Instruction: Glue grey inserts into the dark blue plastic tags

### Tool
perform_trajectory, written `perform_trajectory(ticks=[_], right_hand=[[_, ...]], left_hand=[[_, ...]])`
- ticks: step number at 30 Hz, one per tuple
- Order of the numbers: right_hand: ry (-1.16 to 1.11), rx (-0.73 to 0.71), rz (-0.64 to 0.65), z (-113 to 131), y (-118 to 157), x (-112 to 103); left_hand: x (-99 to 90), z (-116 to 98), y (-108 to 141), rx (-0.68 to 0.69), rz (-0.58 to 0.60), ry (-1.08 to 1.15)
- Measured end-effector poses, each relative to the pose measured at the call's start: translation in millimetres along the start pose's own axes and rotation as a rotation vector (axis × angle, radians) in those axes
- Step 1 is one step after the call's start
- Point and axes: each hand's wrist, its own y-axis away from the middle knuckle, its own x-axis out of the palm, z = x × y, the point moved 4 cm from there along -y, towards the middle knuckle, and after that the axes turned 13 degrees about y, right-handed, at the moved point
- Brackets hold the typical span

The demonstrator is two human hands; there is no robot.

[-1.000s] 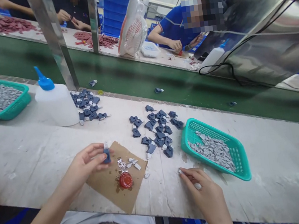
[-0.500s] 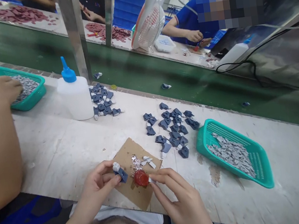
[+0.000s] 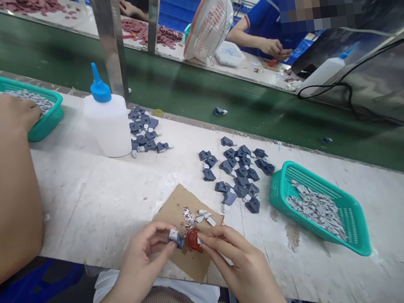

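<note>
- While two bare hands meet over a brown cardboard sheet [image 3: 173,205], the left hand [image 3: 146,254] has its thumb and fingers clamped on a blue piece [image 3: 179,241] with a whitish end, above the sheet's near-left side.
- At the sheet's right edge, the right hand [image 3: 243,259] pinches a small white chip [image 3: 198,241] between its fingertips, close against the rim of a red cap [image 3: 192,240] on the sheet; whether chip and cap touch cannot be told.
- Good handling here likely calls for a grip on the chip's very end, fingertips clear of the cap, a light contact that does not tip it, and the blue piece kept steady just beside.
- Pale offcuts [image 3: 204,217] and shiny scraps [image 3: 188,216] lie on the sheet's far half, best left undisturbed by the knuckles.
- Right of the sheet stands a green basket [image 3: 356,223] of pale chips; beyond and left of the sheet, a white bottle [image 3: 108,126] shows no label.
- Well beyond the sheet, a plastic-wrapped fan [image 3: 213,22] bears reddish marks; no brand or lettering can be read anywhere.
</note>
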Motion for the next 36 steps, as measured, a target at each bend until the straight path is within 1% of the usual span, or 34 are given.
perform_trajectory(ticks=[5,12,20,23,26,28,32,34,36], right_hand=[[-0.038,0.032,-0.018,0,-1,-1],[-0.054,0.065,0.030,0,-4,-2],[-0.042,0.059,0.034,-1,-6,-3],[-0.055,0.055,0.046,0,-4,-2],[-0.086,0.066,0.054,-1,-3,-4],[-0.120,0.114,0.041,-3,-3,-9],[-0.273,0.213,-0.058,-2,-7,-22],[-0.372,0.219,-0.101,3,-10,-26],[-0.440,0.215,-0.092,10,-12,-27]], left_hand=[[1.6,4,-3,0.009,0.002,-0.044],[-0.3,6,-3,0.000,-0.010,-0.066],[-0.1,7,-3,-0.023,-0.002,-0.099],[-0.2,5,-2,-0.011,-0.003,-0.087],[0.4,1,-3,0.001,-0.018,-0.023],[3.9,-2,-3,-0.007,0.000,0.071],[17.9,-11,-2,-0.015,0.072,0.269],[25.2,-14,-1,-0.006,0.090,0.308],[31.1,-17,1,0.014,0.101,0.332]])
